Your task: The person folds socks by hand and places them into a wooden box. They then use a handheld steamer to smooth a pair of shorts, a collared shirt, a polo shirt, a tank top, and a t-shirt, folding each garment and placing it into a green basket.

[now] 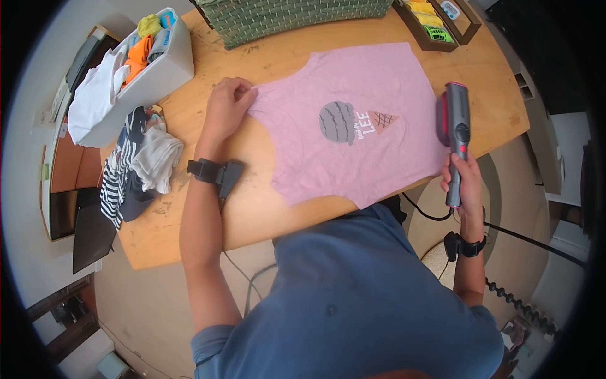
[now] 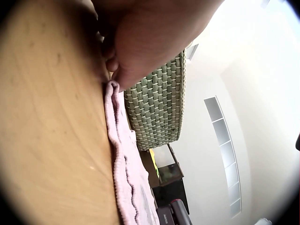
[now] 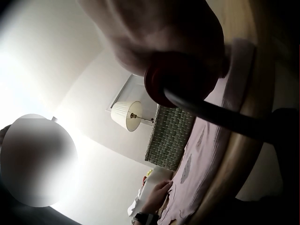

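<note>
On the wooden table [image 1: 252,211], at the shirt's shoulder, the person's left hand [image 1: 228,108] pinches the edge of the pink shirt [image 1: 297,136] between the thumb and the fingers. By the other end of the shirt, the right hand [image 1: 466,180] is closed around the handle of a grey steamer [image 1: 456,123]. The steamer's head, with its red rim, is at the bottom hem of the shirt; whether it touches the cloth, one cannot tell. From the lower end of its handle comes a black cord [image 1: 536,240].

The shirt lies flat and spread, with no sleeves, its neck side toward the left hand. On its front are a grey ice cream scoop, a brown cone and white letters. One armhole side lies close to the person, who wears a blue shirt [image 1: 353,290]. Each wrist carries a black strap with a small device.

Farther out, to the left of the left hand, a pile of clothes [image 1: 142,161], some striped and some white, lies at the table's edge. Just beside it stands a white bin [image 1: 167,63] with clothes in it, orange, yellow-green and white; one white piece hangs over its side. Beyond the pink shirt stands a green woven basket [image 1: 297,19], and near it is a brown box [image 1: 429,31] with yellow and green things inside.
</note>
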A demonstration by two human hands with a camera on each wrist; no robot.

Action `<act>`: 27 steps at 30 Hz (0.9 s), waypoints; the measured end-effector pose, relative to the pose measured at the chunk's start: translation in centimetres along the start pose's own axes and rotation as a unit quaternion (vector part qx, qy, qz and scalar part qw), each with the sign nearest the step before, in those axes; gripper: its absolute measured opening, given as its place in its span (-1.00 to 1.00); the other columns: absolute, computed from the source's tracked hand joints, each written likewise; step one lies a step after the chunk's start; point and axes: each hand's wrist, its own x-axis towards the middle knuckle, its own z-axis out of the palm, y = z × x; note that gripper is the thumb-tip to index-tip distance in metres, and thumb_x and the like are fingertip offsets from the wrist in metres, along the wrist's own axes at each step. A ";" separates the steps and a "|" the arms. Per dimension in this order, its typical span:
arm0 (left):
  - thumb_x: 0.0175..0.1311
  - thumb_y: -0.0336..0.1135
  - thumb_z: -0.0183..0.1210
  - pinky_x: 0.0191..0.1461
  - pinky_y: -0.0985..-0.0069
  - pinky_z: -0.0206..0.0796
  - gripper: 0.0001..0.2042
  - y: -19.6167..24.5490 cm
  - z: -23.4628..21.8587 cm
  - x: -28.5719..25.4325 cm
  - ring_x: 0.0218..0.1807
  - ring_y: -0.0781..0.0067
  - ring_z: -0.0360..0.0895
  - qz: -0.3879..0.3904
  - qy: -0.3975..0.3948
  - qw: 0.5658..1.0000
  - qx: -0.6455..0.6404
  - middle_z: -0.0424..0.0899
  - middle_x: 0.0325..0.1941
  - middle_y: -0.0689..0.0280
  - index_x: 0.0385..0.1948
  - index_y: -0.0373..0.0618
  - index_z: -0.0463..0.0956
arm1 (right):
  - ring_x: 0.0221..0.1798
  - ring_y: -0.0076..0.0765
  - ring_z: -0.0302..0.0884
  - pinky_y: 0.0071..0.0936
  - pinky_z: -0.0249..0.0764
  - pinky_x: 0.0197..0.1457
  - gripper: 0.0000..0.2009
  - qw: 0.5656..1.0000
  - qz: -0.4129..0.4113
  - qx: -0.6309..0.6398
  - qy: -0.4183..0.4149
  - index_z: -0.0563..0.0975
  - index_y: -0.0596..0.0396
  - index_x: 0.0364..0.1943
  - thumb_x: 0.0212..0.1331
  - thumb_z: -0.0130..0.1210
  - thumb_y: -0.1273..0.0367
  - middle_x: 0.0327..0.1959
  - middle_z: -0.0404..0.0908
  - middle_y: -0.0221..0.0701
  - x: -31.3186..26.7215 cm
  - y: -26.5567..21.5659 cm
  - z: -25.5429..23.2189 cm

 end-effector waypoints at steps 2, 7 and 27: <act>0.20 -0.28 0.28 -0.11 0.37 0.38 -0.78 0.2 0.0 0.0 -0.24 0.23 0.54 0.000 -0.010 1.000 0.011 0.61 -0.31 0.12 -0.31 -0.28 0.60 | -0.58 -0.60 0.36 -0.62 0.35 -0.62 -0.81 1.000 -0.016 -0.005 0.015 0.31 0.13 -0.07 0.35 -0.02 0.38 -0.51 0.39 -0.43 -0.6 0.2 -0.2; 0.20 -0.26 0.28 -0.12 0.38 0.37 -0.78 0.0 -0.2 0.1 -0.26 0.27 0.53 0.012 -0.013 1.000 0.020 0.59 -0.34 0.15 -0.31 -0.27 0.60 | -0.66 -0.54 0.35 -0.58 0.33 -0.59 -0.73 0.975 0.075 -0.012 -0.210 0.28 0.16 0.03 0.34 0.02 0.41 -0.60 0.42 -0.39 -3.2 0.3 4.1; 0.29 -0.33 0.26 -0.20 0.57 0.34 -0.82 -0.4 0.1 0.3 -0.30 0.55 0.42 -0.046 -0.039 0.998 -0.033 0.51 -0.35 0.38 -0.23 -0.24 0.55 | -0.69 -0.61 0.32 -0.62 0.26 -0.65 -0.74 0.970 -0.060 -0.229 0.052 0.36 0.14 0.00 0.34 -0.01 0.30 -0.64 0.40 -0.48 -1.0 0.9 -10.6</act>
